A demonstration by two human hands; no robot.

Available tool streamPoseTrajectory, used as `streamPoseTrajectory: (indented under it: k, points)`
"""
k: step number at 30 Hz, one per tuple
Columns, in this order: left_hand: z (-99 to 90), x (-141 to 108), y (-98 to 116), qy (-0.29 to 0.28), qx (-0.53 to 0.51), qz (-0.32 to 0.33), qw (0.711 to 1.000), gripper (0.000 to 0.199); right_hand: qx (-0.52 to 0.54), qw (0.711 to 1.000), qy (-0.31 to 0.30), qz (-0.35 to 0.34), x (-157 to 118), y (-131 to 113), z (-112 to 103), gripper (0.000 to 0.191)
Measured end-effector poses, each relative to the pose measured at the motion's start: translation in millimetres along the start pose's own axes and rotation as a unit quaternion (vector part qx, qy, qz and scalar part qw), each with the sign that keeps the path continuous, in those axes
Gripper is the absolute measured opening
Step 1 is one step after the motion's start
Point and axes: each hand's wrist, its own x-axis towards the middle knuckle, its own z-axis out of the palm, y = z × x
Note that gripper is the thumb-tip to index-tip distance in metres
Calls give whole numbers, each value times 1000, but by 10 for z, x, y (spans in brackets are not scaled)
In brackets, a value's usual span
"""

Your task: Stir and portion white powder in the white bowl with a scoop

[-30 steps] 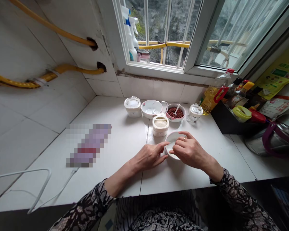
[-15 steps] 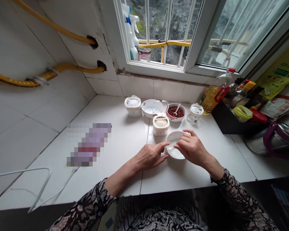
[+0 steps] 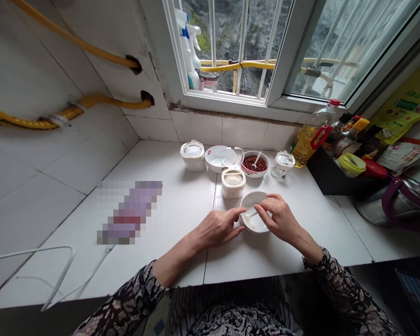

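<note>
A white bowl (image 3: 255,225) with a little pale matter in its bottom stands near the counter's front. My left hand (image 3: 221,227) grips the bowl's left rim between thumb and forefinger. Over the bowl's right side, my right hand (image 3: 279,217) pinches the handle of a small white spoon (image 3: 252,214) whose tip is down in the bowl. Just behind the bowl is a cream container (image 3: 233,190) of pale grains. Farther back are a bowl of red beans (image 3: 255,164) with a white spoon, and an empty-looking bowl (image 3: 215,158) with a clear lid leaning in it.
A white container (image 3: 192,157) stands back left, a glass jar (image 3: 283,165) back right. An oil bottle (image 3: 306,140), a black box (image 3: 327,175) of condiments and a steel pot (image 3: 374,205) line the right. A blurred purple object (image 3: 133,205) with a white cable lies left.
My right hand has shifted slightly and its fingers have turned, showing more of the spoon in the bowl. My left hand has stayed at the rim.
</note>
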Motion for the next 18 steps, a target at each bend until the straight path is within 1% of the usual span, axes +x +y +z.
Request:
streamPoseTrajectory:
  k: [4,10,14,18]
  points:
    - [-16,7,9,-7,-1,0,1000,30,32,999,7,39,0,31,-30,42]
    - [-49,31,20,-14,-4,5,1000,25,53,993,51,91,6,118,-118,45]
    - [-44,31,17,-15,0,8,1000,24,78,988,53,121,9,137,-192,47]
    - [-35,25,12,-18,-1,6,1000,23,97,983,57,144,2,148,-220,48]
